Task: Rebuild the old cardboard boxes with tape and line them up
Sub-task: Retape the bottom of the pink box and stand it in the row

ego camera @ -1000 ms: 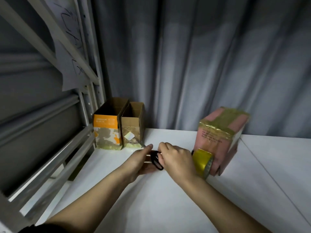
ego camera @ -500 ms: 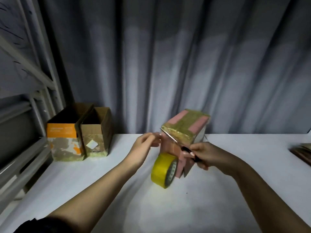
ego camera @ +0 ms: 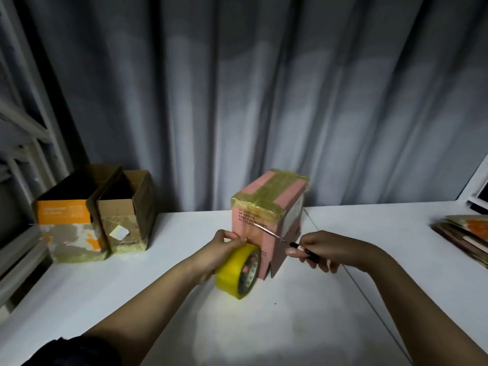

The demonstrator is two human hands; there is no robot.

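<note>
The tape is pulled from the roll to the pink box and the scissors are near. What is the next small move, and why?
Probably close the scissors on the tape strip: the right hand aims their blades at the pink box face, while the left hand holds the tape roll against it.

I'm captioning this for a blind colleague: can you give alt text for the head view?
A person's right hand points scissors at a taped pink box while the left hand holds a yellow tape roll against it on a white table. Two open boxes stand at left.
</note>
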